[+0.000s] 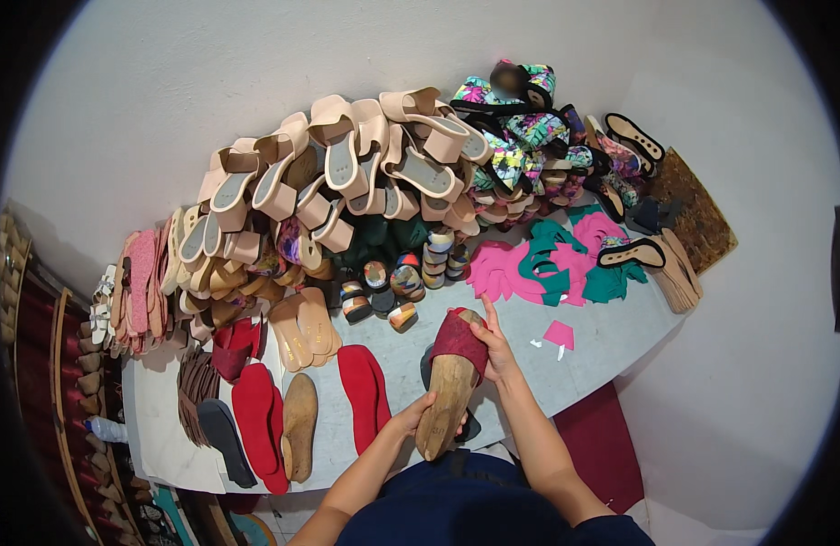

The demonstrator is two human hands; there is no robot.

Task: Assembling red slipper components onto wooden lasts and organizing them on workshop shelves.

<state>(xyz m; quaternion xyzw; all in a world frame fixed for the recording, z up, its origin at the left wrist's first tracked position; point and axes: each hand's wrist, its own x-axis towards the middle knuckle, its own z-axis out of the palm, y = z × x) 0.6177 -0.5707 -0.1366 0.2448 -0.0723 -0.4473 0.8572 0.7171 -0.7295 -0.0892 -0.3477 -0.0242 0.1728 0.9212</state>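
Between my two hands is a wooden shoe last (445, 400), toe end pointing away from me, with a dark red strap upper (460, 348) wrapped across its front. My left hand (412, 413) grips the heel end from the left side. My right hand (494, 348) closes round the strap on the right, its index finger stretched along the toe. Dark grey edges of something (472, 426), perhaps a sole, show partly behind the last. Left of my hands lie a pair of red insoles (363, 391), another wooden last (300, 428), more red insoles (256, 419) and dark grey soles (225, 441).
Beige heeled sandals (342, 164) and floral ones (538, 132) are heaped along the wall. Pink pieces (502, 273) and green pieces (556, 250) lie right of several round heel blocks (407, 282). Tan insoles (303, 332) and brown strips (198, 396) sit left on the grey table (611, 337).
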